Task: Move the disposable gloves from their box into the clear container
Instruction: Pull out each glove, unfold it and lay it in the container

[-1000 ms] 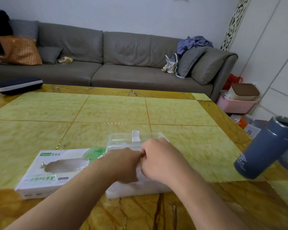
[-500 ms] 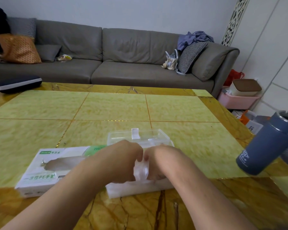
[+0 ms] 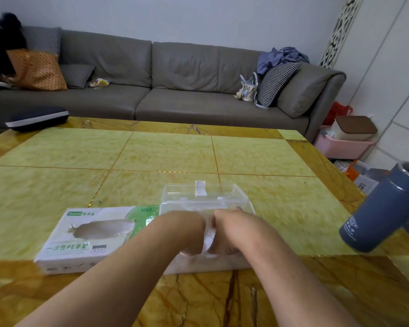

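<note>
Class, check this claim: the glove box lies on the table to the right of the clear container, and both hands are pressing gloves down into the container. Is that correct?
One detail is wrong. The head view shows the glove box lying to the left of the clear container, not the right. The rest holds: the left hand and right hand are both down in the container on the gloves.

Both hands' fingers hidden inside clear container [image 3: 204,201]; blue flask [image 3: 385,213] cut by right edge.
</note>
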{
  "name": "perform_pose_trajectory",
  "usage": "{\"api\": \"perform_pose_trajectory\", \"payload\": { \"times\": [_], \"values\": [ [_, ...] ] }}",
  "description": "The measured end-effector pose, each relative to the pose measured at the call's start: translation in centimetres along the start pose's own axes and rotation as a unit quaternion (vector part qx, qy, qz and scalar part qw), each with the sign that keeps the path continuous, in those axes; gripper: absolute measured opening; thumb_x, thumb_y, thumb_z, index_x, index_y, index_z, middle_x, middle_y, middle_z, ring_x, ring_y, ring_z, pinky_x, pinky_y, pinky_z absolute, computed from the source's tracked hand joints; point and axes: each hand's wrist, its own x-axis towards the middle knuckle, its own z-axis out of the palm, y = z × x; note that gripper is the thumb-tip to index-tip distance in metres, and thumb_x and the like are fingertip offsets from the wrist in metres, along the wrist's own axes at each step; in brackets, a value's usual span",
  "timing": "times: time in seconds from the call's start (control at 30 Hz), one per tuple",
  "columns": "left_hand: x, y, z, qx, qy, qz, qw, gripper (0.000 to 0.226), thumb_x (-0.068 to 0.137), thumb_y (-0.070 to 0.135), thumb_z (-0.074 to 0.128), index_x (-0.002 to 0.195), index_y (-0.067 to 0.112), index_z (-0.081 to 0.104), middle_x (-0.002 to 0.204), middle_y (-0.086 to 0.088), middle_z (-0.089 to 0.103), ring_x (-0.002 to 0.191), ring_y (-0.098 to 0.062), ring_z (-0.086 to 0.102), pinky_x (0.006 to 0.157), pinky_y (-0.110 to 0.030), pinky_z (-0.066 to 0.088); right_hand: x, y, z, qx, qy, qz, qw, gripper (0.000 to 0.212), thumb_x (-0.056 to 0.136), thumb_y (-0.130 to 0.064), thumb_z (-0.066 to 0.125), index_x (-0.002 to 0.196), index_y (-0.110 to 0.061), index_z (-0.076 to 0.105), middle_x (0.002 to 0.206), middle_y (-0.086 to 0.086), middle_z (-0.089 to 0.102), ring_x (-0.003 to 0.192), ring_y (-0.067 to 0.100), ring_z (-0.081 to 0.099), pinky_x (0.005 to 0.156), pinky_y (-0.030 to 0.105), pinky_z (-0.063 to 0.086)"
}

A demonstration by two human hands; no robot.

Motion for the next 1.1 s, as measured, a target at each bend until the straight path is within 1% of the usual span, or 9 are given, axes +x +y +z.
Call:
{"api": "perform_pose_trajectory", "payload": {
  "times": [0.07, 0.23, 0.33, 0.47, 0.63, 0.77, 0.87, 1.0, 1.1],
  "values": [
    [-0.4, -0.4, 0.1, -0.038, 0.034, 0.002, 0.999, 0.024, 0.096, 0.007, 0.057, 0.117, 0.011, 0.067, 0.082, 0.0, 0.057, 0.089, -0.025, 0.063, 0.081, -0.033, 0.054, -0.2, -0.1, 0.0, 0.007, 0.003, 0.004, 1.0, 0.024, 0.09, -0.027, 0.066, 0.106, -0.016, 0.053, 0.127, 0.014, 0.053, 0.101, 0.023, 0.064, 0.077, 0.033, 0.054],
    [-2.0, -2.1, 0.4, -0.116, 0.122, 0.025, 0.985, 0.028, 0.097, 0.013, 0.053, 0.12, 0.023, 0.065, 0.117, 0.002, 0.069, 0.105, -0.02, 0.068, 0.092, -0.038, 0.059, -2.0, 0.2, -0.5, 0.043, 0.037, 0.011, 0.998, 0.052, 0.089, -0.052, 0.072, 0.13, -0.021, 0.065, 0.129, 0.006, 0.064, 0.098, 0.026, 0.07, 0.09, 0.036, 0.058],
    [-4.2, -3.9, 0.7, -0.231, 0.224, 0.042, 0.946, 0.037, 0.093, 0.008, 0.047, 0.107, 0.036, 0.067, 0.101, 0.016, 0.068, 0.093, -0.006, 0.067, 0.086, -0.034, 0.059, -3.7, 0.8, -0.2, 0.06, 0.132, -0.008, 0.989, 0.044, 0.096, -0.048, 0.063, 0.132, -0.024, 0.064, 0.13, 0.001, 0.067, 0.108, 0.024, 0.068, 0.093, 0.038, 0.057],
    [-6.7, -8.9, 2.6, -0.265, 0.372, -0.043, 0.889, 0.013, 0.098, 0.025, 0.057, 0.094, 0.033, 0.066, 0.082, 0.015, 0.069, 0.076, -0.006, 0.066, 0.072, -0.035, 0.06, -5.8, 0.3, -0.1, 0.076, 0.259, -0.041, 0.962, 0.018, 0.103, -0.037, 0.052, 0.107, -0.024, 0.064, 0.106, -0.001, 0.065, 0.093, 0.023, 0.066, 0.083, 0.04, 0.058],
    [-8.1, -13.5, 6.4, -0.215, 0.259, -0.168, 0.927, 0.03, 0.102, 0.042, 0.049, 0.081, 0.027, 0.065, 0.079, 0.006, 0.068, 0.07, -0.01, 0.063, 0.065, -0.033, 0.057, -6.5, -3.2, 1.5, 0.106, 0.369, -0.217, 0.897, 0.034, 0.105, -0.02, 0.046, 0.138, -0.022, 0.055, 0.127, -0.008, 0.056, 0.118, 0.014, 0.052, 0.102, 0.031, 0.05],
    [-7.8, -12.8, 7.4, -0.146, 0.168, -0.147, 0.964, 0.04, 0.106, 0.05, 0.028, 0.122, 0.043, 0.064, 0.12, 0.011, 0.068, 0.111, -0.02, 0.057, 0.087, -0.036, 0.048, -6.2, -6.8, 4.3, 0.017, 0.361, -0.351, 0.864, 0.042, 0.104, -0.03, 0.049, 0.144, -0.021, 0.052, 0.147, -0.001, 0.048, 0.145, 0.021, 0.028, 0.129, 0.039, 0.018],
    [-7.9, -12.1, 7.2, -0.097, 0.115, -0.141, 0.978, 0.044, 0.107, 0.046, 0.021, 0.138, 0.044, 0.053, 0.141, 0.007, 0.058, 0.125, -0.028, 0.047, 0.095, -0.041, 0.035, -5.4, -8.4, 5.9, -0.039, 0.339, -0.352, 0.871, 0.044, 0.1, -0.03, 0.052, 0.142, -0.019, 0.054, 0.147, 0.007, 0.05, 0.152, 0.029, 0.023, 0.128, 0.04, -0.01],
    [-8.1, -11.5, 6.8, -0.085, 0.116, -0.135, 0.98, 0.025, 0.105, 0.025, 0.031, 0.108, 0.028, 0.055, 0.132, -0.003, 0.06, 0.122, -0.031, 0.052, 0.086, -0.041, 0.031, -5.1, -8.9, 6.3, -0.043, 0.326, -0.347, 0.878, 0.045, 0.098, -0.03, 0.054, 0.142, -0.019, 0.055, 0.145, 0.007, 0.053, 0.154, 0.029, 0.023, 0.128, 0.043, -0.013],
    [-7.9, -11.7, 7.1, -0.181, 0.162, -0.154, 0.958, 0.025, 0.103, 0.019, 0.038, 0.078, 0.02, 0.034, 0.087, 0.0, 0.055, 0.088, -0.026, 0.052, 0.075, -0.034, 0.032, -5.1, -8.9, 6.4, -0.045, 0.336, -0.351, 0.873, 0.041, 0.098, -0.031, 0.053, 0.137, -0.021, 0.059, 0.137, 0.004, 0.055, 0.15, 0.026, 0.027, 0.128, 0.041, -0.013]
  ]
}}
